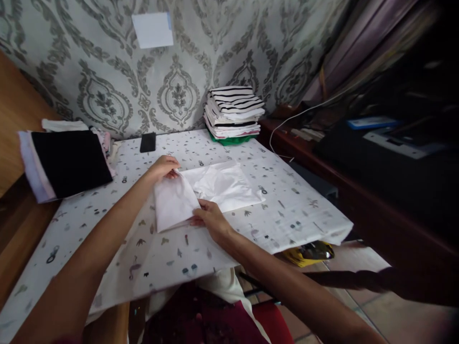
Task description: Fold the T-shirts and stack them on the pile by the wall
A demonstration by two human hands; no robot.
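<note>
A white cloth garment (229,184) lies partly folded on the patterned table cover (161,267). Its left end is lifted and turned over toward the right. My left hand (165,168) pinches the far corner of that flap, fingers closed on the fabric. At the near edge, my right hand (211,217) grips the flap's other corner between thumb and fingers. The right part of the garment rests on the table, slightly wrinkled.
Toward the back stands a stack of folded clothes (234,112), striped on top. Another pile with a black cloth (71,162) sits at the left edge. A dark phone-like object (148,142) lies near the wall. A dark wooden desk (358,191) with a white cable (304,112) borders the right.
</note>
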